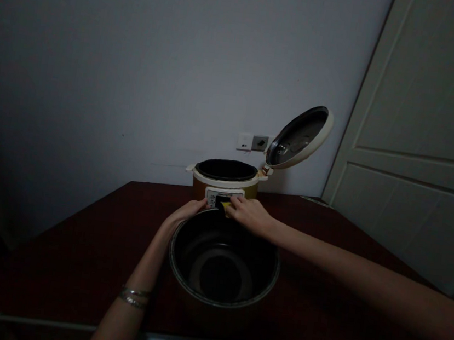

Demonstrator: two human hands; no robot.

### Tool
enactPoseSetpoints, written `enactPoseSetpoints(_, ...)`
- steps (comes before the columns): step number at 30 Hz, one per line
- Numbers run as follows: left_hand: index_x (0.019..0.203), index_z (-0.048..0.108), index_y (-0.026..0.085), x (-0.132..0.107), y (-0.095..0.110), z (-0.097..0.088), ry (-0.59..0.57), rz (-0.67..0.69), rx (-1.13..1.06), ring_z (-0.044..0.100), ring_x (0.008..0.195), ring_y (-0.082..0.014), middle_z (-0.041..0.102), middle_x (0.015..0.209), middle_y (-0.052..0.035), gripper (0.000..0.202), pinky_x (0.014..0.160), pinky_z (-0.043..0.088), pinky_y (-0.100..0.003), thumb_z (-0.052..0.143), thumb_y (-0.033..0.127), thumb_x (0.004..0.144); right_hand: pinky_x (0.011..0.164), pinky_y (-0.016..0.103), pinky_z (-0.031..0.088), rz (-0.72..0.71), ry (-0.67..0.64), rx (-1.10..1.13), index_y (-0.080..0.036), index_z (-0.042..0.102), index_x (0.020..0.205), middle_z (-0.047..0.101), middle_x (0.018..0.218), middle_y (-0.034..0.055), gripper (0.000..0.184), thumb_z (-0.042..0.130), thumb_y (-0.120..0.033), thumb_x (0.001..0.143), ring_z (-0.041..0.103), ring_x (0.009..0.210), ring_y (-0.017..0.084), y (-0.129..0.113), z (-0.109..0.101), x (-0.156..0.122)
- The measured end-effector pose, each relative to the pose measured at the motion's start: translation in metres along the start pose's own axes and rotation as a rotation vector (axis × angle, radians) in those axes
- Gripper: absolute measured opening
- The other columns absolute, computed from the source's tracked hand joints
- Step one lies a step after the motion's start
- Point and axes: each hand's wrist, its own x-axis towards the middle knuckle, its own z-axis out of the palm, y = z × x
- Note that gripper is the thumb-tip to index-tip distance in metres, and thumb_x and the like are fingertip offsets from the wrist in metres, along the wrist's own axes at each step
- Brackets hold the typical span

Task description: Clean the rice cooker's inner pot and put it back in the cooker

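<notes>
A dark, round inner pot [220,271] stands near the front of the table, tipped so that its opening faces me. My left hand [189,210] grips the pot at its far left rim, with the fingers partly hidden behind it. My right hand [250,215] is closed on a small yellow cleaning pad [226,207] at the far rim; whether it is sponge or cloth I cannot tell. Just behind both hands is an electric cooker [225,182] with a front control panel. Its hinged lid [300,137] is raised to the right.
The dark red table [117,256] reaches back to a pale wall [141,60]. Wall sockets [252,142] sit behind the cooker, left of the lid. A panelled door [422,128] stands at the right. The table's front edge runs along the bottom. The light is dim.
</notes>
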Motion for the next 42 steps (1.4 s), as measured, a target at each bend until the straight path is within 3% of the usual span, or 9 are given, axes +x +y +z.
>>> enactPoseSetpoints(4, 0.081, 0.068, 0.008, -0.004, -0.002, 0.002, -0.019, -0.054, -0.077, 0.057, 0.059, -0.0145, 0.067, 0.067, -0.0048, 0.042, 0.063, 0.043, -0.029, 0.068, 0.048, 0.069, 0.061, 0.033, 0.050, 0.247, -0.153, 0.069, -0.012, 0.064, 0.097, 0.064, 0.097, 0.0173, 0.023, 0.046, -0.015, 0.083, 0.065, 0.081, 0.027, 0.005, -0.023, -0.035)
enactPoseSetpoints(8, 0.071, 0.067, 0.010, -0.005, 0.000, 0.003, -0.010, -0.049, -0.043, 0.051, 0.049, -0.0110, 0.063, 0.057, -0.0015, 0.038, 0.052, 0.038, -0.025, 0.070, 0.048, 0.065, 0.057, 0.034, 0.047, 0.280, -0.333, 0.145, -0.011, 0.069, 0.083, 0.068, 0.080, 0.0171, 0.022, 0.051, -0.022, 0.077, 0.067, 0.070, 0.029, -0.004, -0.062, -0.063)
enactPoseSetpoints(12, 0.068, 0.067, 0.011, -0.003, 0.003, 0.003, 0.021, -0.053, -0.007, 0.051, 0.048, -0.0107, 0.062, 0.055, -0.0010, 0.035, 0.050, 0.037, -0.024, 0.071, 0.045, 0.065, 0.050, 0.027, 0.041, 0.081, -0.455, 0.366, -0.010, 0.070, 0.080, 0.068, 0.076, 0.0139, 0.027, 0.052, -0.031, 0.078, 0.063, 0.061, 0.022, -0.019, -0.090, -0.064)
enactPoseSetpoints(16, 0.064, 0.067, 0.011, -0.005, 0.005, 0.003, 0.033, -0.050, -0.004, 0.050, 0.048, -0.0110, 0.062, 0.054, -0.0008, 0.035, 0.050, 0.036, -0.024, 0.071, 0.045, 0.063, 0.050, 0.020, 0.038, -0.294, -0.602, 0.751, -0.010, 0.066, 0.084, 0.063, 0.071, 0.0038, 0.026, 0.052, -0.033, 0.083, 0.053, 0.055, 0.011, -0.039, -0.086, -0.030)
enactPoseSetpoints(19, 0.067, 0.068, 0.011, -0.005, 0.005, 0.003, 0.019, -0.054, -0.037, 0.052, 0.052, -0.0129, 0.064, 0.057, -0.0020, 0.037, 0.054, 0.039, -0.026, 0.072, 0.047, 0.061, 0.057, 0.019, 0.040, -0.436, -0.363, 0.933, -0.011, 0.060, 0.095, 0.062, 0.077, 0.0017, 0.022, 0.054, -0.030, 0.085, 0.053, 0.062, 0.010, -0.058, -0.064, 0.002)
enactPoseSetpoints(23, 0.064, 0.068, 0.011, 0.000, 0.004, 0.001, 0.043, -0.014, 0.002, 0.052, 0.055, -0.0135, 0.062, 0.054, -0.0006, 0.037, 0.058, 0.039, -0.026, 0.072, 0.047, 0.060, 0.065, 0.023, 0.045, -0.316, -0.027, 0.897, -0.009, 0.053, 0.105, 0.064, 0.090, 0.0084, 0.028, 0.055, -0.029, 0.085, 0.060, 0.072, 0.014, -0.072, -0.025, 0.036)
enactPoseSetpoints(28, 0.063, 0.068, 0.009, 0.002, 0.003, -0.002, 0.135, 0.019, 0.094, 0.055, 0.062, -0.0164, 0.064, 0.057, -0.0039, 0.058, 0.063, 0.040, -0.027, 0.051, 0.065, 0.072, 0.073, 0.034, 0.050, -0.143, 0.064, 0.556, -0.006, 0.053, 0.107, 0.064, 0.101, 0.0189, 0.027, 0.053, -0.018, 0.084, 0.064, 0.088, 0.025, -0.058, 0.007, 0.052)
enactPoseSetpoints(35, 0.066, 0.067, 0.010, -0.008, 0.004, 0.004, 0.079, -0.039, 0.089, 0.051, 0.052, -0.0127, 0.062, 0.056, -0.0024, 0.049, 0.054, 0.037, -0.026, 0.066, 0.059, 0.063, 0.078, 0.043, 0.050, 0.014, -0.370, 0.337, -0.005, 0.065, 0.096, 0.066, 0.097, 0.0244, 0.027, 0.041, -0.001, 0.084, 0.065, 0.095, 0.030, -0.037, 0.009, 0.028)
enactPoseSetpoints(42, 0.066, 0.067, 0.009, -0.009, 0.004, 0.005, 0.032, -0.072, 0.021, 0.054, 0.050, -0.0136, 0.064, 0.057, -0.0034, 0.043, 0.052, 0.038, -0.026, 0.072, 0.052, 0.058, 0.056, 0.020, 0.050, -0.327, -0.897, 0.641, -0.013, 0.069, 0.069, 0.066, 0.059, -0.0044, 0.011, 0.071, -0.007, 0.060, 0.064, 0.057, 0.013, -0.070, 0.018, 0.015)
